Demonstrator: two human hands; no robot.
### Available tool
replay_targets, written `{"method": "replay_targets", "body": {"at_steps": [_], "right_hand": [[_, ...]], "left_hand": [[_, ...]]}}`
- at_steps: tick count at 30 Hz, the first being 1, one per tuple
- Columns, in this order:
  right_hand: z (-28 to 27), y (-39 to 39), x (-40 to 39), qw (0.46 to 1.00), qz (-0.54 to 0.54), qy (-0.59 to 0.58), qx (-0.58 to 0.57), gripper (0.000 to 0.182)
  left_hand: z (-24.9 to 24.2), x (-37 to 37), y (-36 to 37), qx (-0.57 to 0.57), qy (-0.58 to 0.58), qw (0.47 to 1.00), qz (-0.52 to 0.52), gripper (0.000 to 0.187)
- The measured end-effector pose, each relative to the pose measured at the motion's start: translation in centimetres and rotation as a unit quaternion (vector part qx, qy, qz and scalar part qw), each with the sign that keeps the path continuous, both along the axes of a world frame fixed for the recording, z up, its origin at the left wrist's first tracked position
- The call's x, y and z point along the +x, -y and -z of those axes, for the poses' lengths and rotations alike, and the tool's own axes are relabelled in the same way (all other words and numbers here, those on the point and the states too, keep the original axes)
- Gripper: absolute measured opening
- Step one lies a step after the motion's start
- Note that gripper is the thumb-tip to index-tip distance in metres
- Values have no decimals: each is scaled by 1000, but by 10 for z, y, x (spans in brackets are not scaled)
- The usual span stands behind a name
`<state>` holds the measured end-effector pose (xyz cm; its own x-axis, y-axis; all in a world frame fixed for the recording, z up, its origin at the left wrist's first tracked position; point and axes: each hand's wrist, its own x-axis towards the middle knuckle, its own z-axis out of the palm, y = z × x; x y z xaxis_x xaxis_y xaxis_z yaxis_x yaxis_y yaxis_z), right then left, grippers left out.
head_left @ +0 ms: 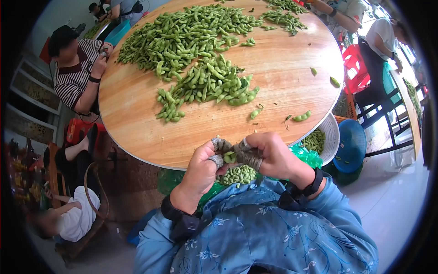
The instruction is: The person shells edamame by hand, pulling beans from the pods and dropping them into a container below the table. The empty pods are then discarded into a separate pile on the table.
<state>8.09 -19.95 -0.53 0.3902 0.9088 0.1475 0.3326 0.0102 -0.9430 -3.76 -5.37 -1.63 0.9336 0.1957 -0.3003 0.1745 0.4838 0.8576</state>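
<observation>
My left hand (197, 170) and my right hand (273, 157) meet just off the table's near edge, fingers closed. Grey wrappings cover the tips of several fingers. Pinched between the two hands is a green soybean pod (229, 157), partly hidden by the fingers. Right below them, shelled beans (240, 174) lie gathered over green plastic at my lap. A large heap of soybean pods (182, 39) covers the far left of the round wooden table (283, 77), with a smaller pile of pods (214, 82) nearer me.
Loose pods (302, 116) lie at the table's right side. Beside it stand a white basket (332, 137) of pods and a blue basket (350, 146). A person in a striped shirt (75, 75) sits at the left; a person in white (82, 212) is lower left. More people work behind.
</observation>
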Motion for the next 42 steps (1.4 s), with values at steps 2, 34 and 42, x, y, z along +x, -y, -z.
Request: {"method": "replay_targets", "body": {"at_steps": [2,34,42], "right_hand": [[1,0,1,993,14,-112,-11,8],[17,40,26,966,153,-207,36,22],[-4,29,11,927,54,-372,-4,24]], "left_hand": [[-4,0,0,-31,6,999,5,16],[11,66,3,299,50,951,65,12],[-1,30,13,206,64,975,49,5]]}}
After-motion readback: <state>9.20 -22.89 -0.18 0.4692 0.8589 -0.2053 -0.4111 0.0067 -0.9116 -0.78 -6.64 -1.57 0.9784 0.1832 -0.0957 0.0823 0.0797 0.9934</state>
